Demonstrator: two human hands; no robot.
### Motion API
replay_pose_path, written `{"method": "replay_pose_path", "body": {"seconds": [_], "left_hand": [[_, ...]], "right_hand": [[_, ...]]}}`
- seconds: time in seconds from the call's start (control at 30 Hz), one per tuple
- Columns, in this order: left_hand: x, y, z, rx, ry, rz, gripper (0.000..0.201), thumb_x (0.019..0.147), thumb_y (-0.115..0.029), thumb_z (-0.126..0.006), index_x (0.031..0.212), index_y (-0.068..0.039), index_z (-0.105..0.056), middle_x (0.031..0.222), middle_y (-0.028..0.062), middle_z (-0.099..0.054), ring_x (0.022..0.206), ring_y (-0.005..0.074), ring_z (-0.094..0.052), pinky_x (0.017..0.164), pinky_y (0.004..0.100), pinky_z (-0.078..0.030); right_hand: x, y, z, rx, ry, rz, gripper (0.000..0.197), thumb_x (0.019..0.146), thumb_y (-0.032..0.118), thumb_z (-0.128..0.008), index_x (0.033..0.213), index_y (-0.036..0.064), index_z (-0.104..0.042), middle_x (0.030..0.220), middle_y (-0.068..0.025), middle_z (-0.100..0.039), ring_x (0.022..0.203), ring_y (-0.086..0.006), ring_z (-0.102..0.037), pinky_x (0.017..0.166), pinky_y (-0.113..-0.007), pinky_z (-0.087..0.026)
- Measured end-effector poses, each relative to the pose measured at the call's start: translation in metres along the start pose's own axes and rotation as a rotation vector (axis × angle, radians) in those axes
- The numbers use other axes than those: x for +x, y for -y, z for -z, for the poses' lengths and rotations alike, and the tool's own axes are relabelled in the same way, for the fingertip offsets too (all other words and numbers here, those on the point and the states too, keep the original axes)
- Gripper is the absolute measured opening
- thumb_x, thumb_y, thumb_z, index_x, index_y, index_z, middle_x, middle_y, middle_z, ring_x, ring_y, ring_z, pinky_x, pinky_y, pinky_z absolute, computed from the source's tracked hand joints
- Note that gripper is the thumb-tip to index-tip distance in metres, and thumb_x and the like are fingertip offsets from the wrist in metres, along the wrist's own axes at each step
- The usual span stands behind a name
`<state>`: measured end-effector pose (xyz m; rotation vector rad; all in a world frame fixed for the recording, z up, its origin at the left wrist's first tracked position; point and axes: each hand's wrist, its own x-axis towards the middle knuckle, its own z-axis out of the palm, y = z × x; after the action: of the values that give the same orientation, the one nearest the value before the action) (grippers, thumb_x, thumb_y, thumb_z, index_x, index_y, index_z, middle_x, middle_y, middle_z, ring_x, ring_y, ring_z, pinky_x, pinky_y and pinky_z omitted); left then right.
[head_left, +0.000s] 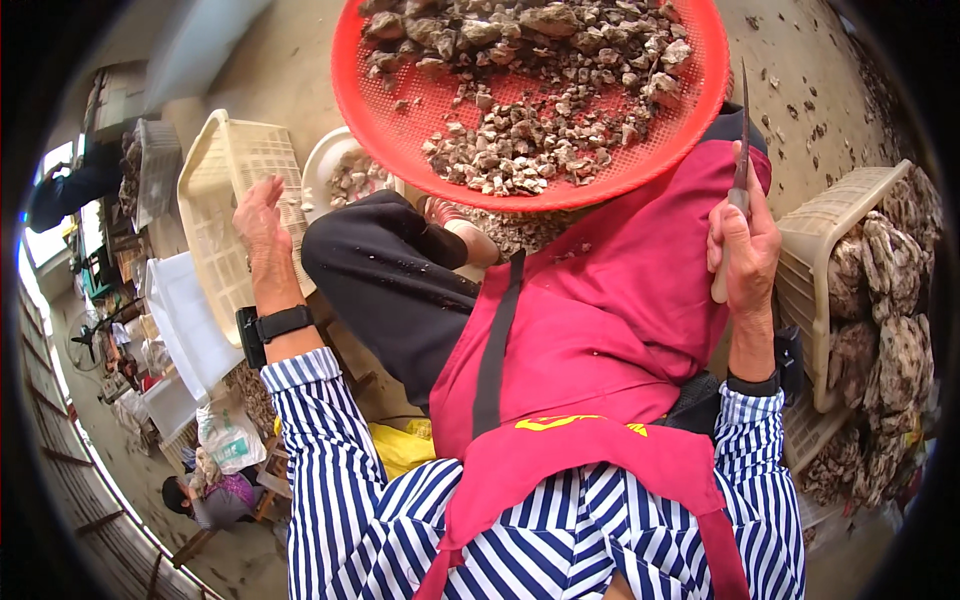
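Observation:
My right hand (745, 245) is wrapped round the pale handle of a knife (739, 192), whose long, narrow blade points away from me. My left hand (263, 225) is raised at the cream plastic basket (240, 150), its fingers stretched out and nothing seen in it; whether it touches the basket I cannot tell. Ahead of me, a round red mesh tray (400, 110) bears rough, grey-brown shell lumps (480, 40) at its far side and many small fragments (540, 140) nearer. Part of the tray overlaps my knee and the pink apron (610, 270).
To my right stands a cream crate (800, 270) piled with large, oyster-like clumps (890, 270). Left of the tray is a white tub (320, 165) with pale pieces. A white bin (185, 310) and a grey crate (155, 160) stand further left. Another person (215, 500) sits at lower left.

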<state>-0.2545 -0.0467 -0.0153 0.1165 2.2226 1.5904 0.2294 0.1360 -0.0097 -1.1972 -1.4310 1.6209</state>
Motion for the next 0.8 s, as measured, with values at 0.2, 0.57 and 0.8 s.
{"method": "replay_pose_path", "body": {"seconds": [0.2, 0.57, 0.8], "left_hand": [[-0.034, 0.008, -0.065, 0.077, 0.217, -0.25, 0.016, 0.08, -0.014, -0.067, 0.089, -0.001, -0.063, 0.082, 0.0052, -0.064, 0.077, 0.0133, -0.06, 0.067, 0.0247, -0.045], [-0.161, 0.033, -0.282, 0.557, 0.867, -0.925, 0.018, 0.077, -0.008, -0.061, 0.094, -0.005, -0.067, 0.091, 0.0138, -0.063, 0.085, 0.0265, -0.061, 0.077, 0.0336, -0.049], [-0.169, 0.049, -0.288, 0.795, 1.057, -1.012, 0.013, 0.073, -0.008, -0.061, 0.085, -0.003, -0.062, 0.083, 0.0136, -0.058, 0.087, 0.0323, -0.054, 0.078, 0.0404, -0.045]], "right_hand": [[-0.001, -0.002, 0.0, -0.029, -0.006, -0.001, 0.054, 0.089, 0.01, -0.043, 0.141, 0.0049, -0.03, 0.059, 0.0047, -0.04, 0.046, -0.0022, -0.035, 0.042, -0.017, -0.033], [-0.002, 0.001, 0.001, 0.038, 0.009, -0.019, 0.054, 0.089, 0.008, -0.044, 0.141, 0.0038, -0.031, 0.061, 0.0041, -0.043, 0.045, -0.0025, -0.037, 0.041, -0.017, -0.034], [-0.003, -0.003, 0.008, 0.062, 0.007, -0.019, 0.053, 0.09, 0.013, -0.044, 0.141, 0.0051, -0.031, 0.061, 0.0043, -0.043, 0.046, -0.0015, -0.036, 0.042, -0.016, -0.033]]}}
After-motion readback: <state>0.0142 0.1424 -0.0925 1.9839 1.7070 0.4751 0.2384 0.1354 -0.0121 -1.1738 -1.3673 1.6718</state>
